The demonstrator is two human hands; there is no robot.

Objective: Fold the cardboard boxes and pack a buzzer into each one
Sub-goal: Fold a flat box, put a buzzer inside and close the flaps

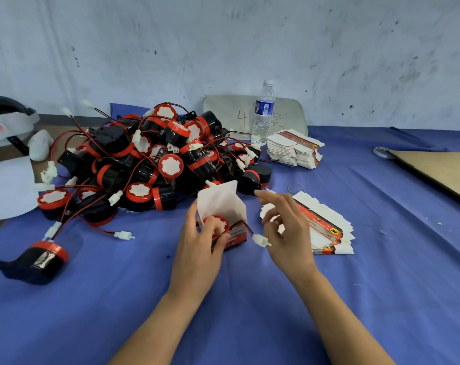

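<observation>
**Task item.** An erected cardboard box (pixel 236 234), red-printed with its white top flaps standing open, is held just above the blue-covered counter (pixel 118 299) at frame centre. A red-rimmed buzzer (pixel 218 223) is seated inside it. The buzzer's wire is led out over the box's 3 o'clock edge and ends in a white connector (pixel 261 240).

**Hands.** The box is gripped by the left hand (pixel 199 241) from 9 o'clock, with the thumb laid on the buzzer's face. The right hand (pixel 284 233) is raised at 3 o'clock of the box, fingers loosely curled. The connector is seen against its lower fingers, but whether it is pinched cannot be told.

**Surroundings.** A pile of buzzers (pixel 155 159) is heaped at 11 o'clock of the box. One stray buzzer (pixel 45 258) lies at 9 o'clock. Flat box blanks (pixel 326 230) are fanned at 3 o'clock, under the right hand. A second stack of blanks (pixel 294 148) and a water bottle (pixel 263 111) are noted at 1 o'clock.
</observation>
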